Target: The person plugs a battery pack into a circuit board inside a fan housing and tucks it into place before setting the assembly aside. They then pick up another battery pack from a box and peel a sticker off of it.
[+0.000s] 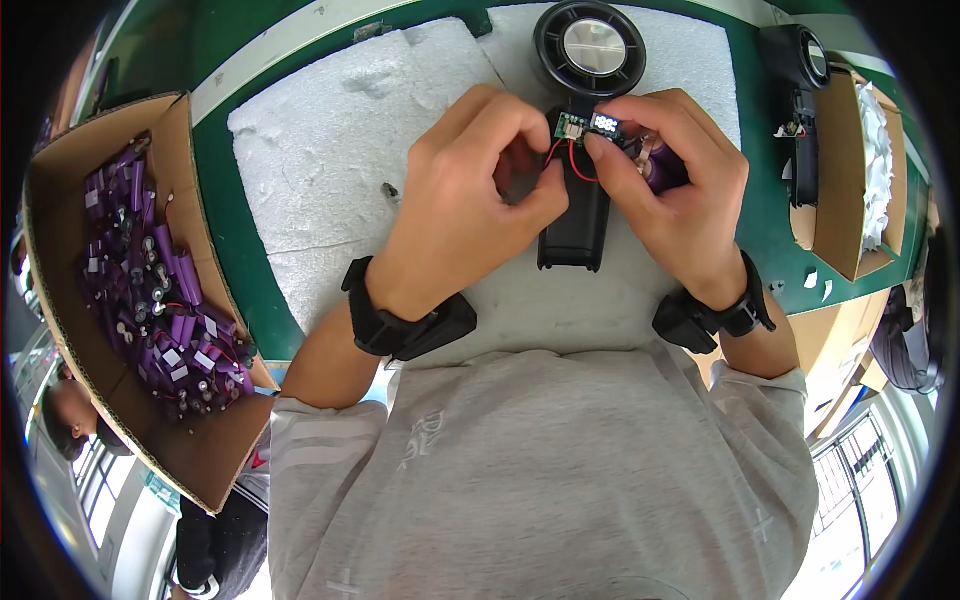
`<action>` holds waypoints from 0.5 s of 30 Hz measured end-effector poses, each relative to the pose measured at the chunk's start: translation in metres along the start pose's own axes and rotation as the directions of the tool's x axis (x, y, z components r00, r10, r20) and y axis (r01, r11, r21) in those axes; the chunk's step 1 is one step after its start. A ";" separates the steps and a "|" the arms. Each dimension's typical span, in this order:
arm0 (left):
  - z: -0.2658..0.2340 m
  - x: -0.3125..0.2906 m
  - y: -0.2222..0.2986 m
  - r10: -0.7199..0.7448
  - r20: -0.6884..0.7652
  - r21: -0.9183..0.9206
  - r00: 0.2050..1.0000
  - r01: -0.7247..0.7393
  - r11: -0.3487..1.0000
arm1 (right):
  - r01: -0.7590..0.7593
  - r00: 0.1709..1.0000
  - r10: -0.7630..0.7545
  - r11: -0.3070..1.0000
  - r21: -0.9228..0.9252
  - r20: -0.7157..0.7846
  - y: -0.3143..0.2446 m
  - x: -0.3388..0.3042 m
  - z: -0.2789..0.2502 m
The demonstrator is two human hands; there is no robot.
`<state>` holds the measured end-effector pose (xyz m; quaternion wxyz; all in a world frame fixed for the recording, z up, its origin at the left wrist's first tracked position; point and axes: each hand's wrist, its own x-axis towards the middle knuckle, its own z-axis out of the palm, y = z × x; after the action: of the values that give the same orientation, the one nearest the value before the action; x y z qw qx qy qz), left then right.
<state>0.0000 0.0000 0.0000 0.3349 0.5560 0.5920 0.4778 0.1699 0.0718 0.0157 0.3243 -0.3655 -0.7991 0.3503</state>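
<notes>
A small green circuit board (571, 126) with a lit digit display (605, 124) lies over the black handle of a handheld fan (575, 235). My right hand (680, 175) pinches the board at its display end between thumb and index finger. A purple battery cell (664, 170) shows under that hand's fingers. Red wires (577, 165) loop down from the board's connector. My left hand (475, 190) is curled at the wires, thumb and index finger bent toward them; whatever lies between its fingertips is hidden. The fan's round head (590, 48) points away from me.
White foam sheets (330, 150) cover the green bench (225, 190). At the left stands a cardboard box (190, 450) of purple battery cells (150, 290). On the right are another black fan (800, 100) and a cardboard box (840, 180) with white packing. People are partly visible at the lower left.
</notes>
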 end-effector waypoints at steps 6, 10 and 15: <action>-0.009 -0.001 0.006 -0.111 0.136 0.028 0.984 0.108 0.994 | -0.027 0.999 0.027 1.000 0.000 0.023 0.000 0.001 -0.002; -0.011 0.001 0.006 -0.132 0.187 0.001 0.973 0.134 0.991 | 0.003 1.000 -0.003 1.000 0.002 -0.004 0.004 0.002 -0.001; -0.011 0.001 0.005 -0.129 0.220 -0.048 0.967 0.143 0.989 | 0.018 1.000 -0.018 1.000 0.011 0.000 0.005 0.003 -0.002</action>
<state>-0.0090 -0.0013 0.0080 0.4467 0.5517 0.5733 0.4092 0.1717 0.0773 0.0138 0.3295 -0.3567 -0.8002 0.3519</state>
